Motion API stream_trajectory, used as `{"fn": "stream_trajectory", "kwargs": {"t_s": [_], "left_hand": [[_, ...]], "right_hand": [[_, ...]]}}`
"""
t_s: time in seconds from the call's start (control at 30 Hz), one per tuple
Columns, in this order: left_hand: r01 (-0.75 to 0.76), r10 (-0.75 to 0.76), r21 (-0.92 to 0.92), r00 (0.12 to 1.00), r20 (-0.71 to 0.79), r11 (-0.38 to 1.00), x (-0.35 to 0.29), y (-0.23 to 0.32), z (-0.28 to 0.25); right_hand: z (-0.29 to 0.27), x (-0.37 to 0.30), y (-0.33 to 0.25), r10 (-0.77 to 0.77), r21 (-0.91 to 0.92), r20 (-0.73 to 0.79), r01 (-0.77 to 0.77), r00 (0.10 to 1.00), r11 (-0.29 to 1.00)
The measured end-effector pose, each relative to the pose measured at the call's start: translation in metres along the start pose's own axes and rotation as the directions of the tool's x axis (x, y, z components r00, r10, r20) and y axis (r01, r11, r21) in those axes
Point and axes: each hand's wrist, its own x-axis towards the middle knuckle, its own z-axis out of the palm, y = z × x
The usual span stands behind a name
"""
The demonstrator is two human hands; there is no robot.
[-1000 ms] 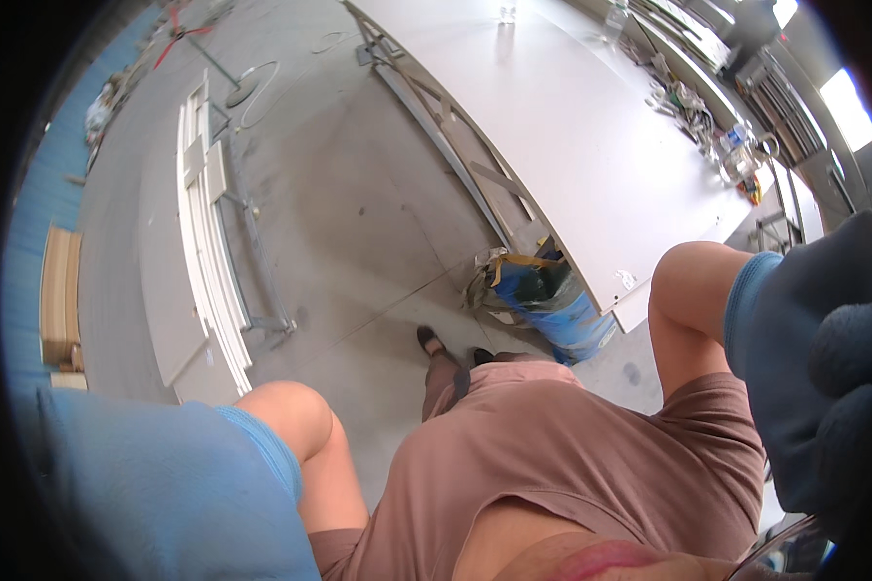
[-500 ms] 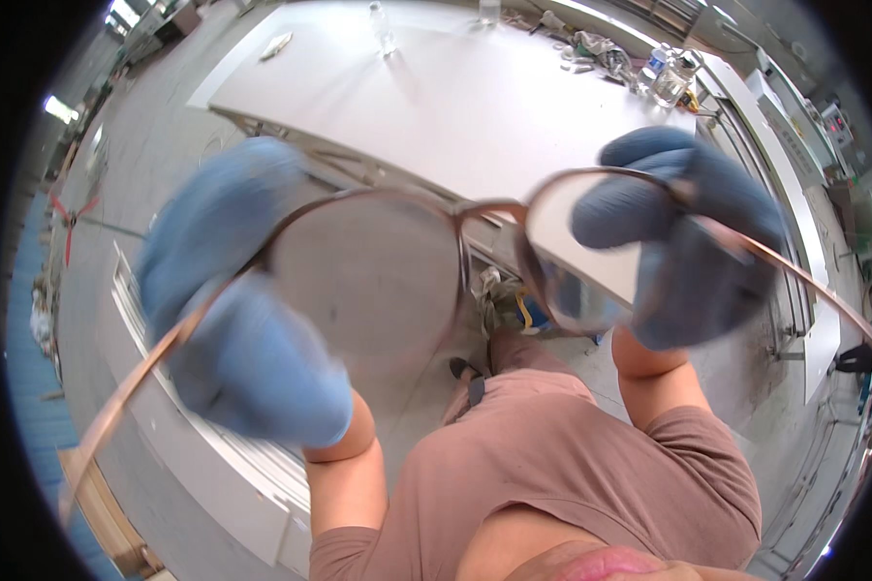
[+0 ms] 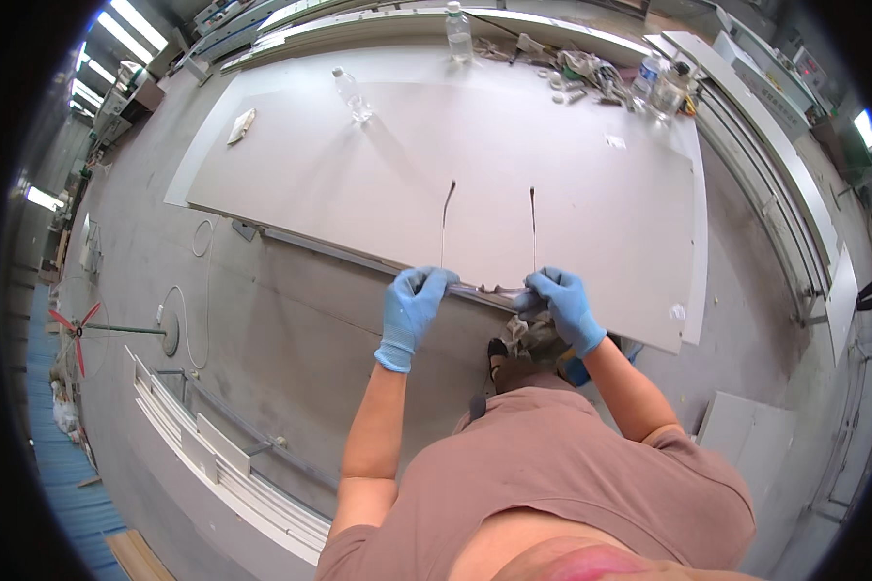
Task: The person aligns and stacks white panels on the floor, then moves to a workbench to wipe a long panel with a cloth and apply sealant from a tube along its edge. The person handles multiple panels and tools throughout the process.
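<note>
A pair of eyeglasses (image 3: 489, 289) is held level in front of me, close above the near edge of a large white-topped table (image 3: 291, 145). Its two thin temple arms stretch away from me over the tabletop, with dark tips. My left hand (image 3: 415, 302), in a light blue glove, pinches the left end of the frame. At the frame's right end, my right hand (image 3: 560, 302), gloved the same way, pinches with thumb and fingers. The lenses show nearly edge-on, so their detail cannot be made out.
Clear plastic bottles (image 3: 353, 95) stand on the table, some at its far right beside a heap of rags and small parts (image 3: 591, 73). A crumpled white piece (image 3: 242, 126) lies at the left. White panels (image 3: 218, 465) are stacked low at left, near a red-bladed fan (image 3: 76, 329).
Both hands have carried the eyeglasses from close to my face down and away to the table's edge. The temple arms now point away from me, and more of the table shows.
</note>
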Motion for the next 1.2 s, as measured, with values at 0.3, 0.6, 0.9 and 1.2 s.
{"fn": "stream_trajectory", "kwargs": {"t_s": [0.3, 0.6, 0.9, 1.2], "left_hand": [[0.119, -0.061, 0.287, 0.977, -0.205, 0.951, 0.166, -0.124, -0.081], [-0.045, 0.29, 0.806, 0.944, -0.16, 0.59, 0.361, -0.18, -0.114], [-0.018, 0.363, 0.93, 0.923, -0.125, 0.367, 0.44, -0.201, -0.077], [-0.065, 0.351, 0.955, 0.935, -0.043, 0.29, 0.445, -0.197, -0.077]], "right_hand": [[0.028, 0.2, 0.0, 0.012, 0.018, -0.134, -0.009, 0.991, 1.0], [0.031, 0.398, -0.034, -0.002, 0.131, -0.395, 0.059, 0.918, 0.99], [-0.003, 0.587, -0.084, 0.054, 0.255, -0.43, 0.064, 0.901, 0.965], [-0.014, 0.746, -0.132, 0.216, 0.267, -0.441, -0.103, 0.871, 0.958]]}}
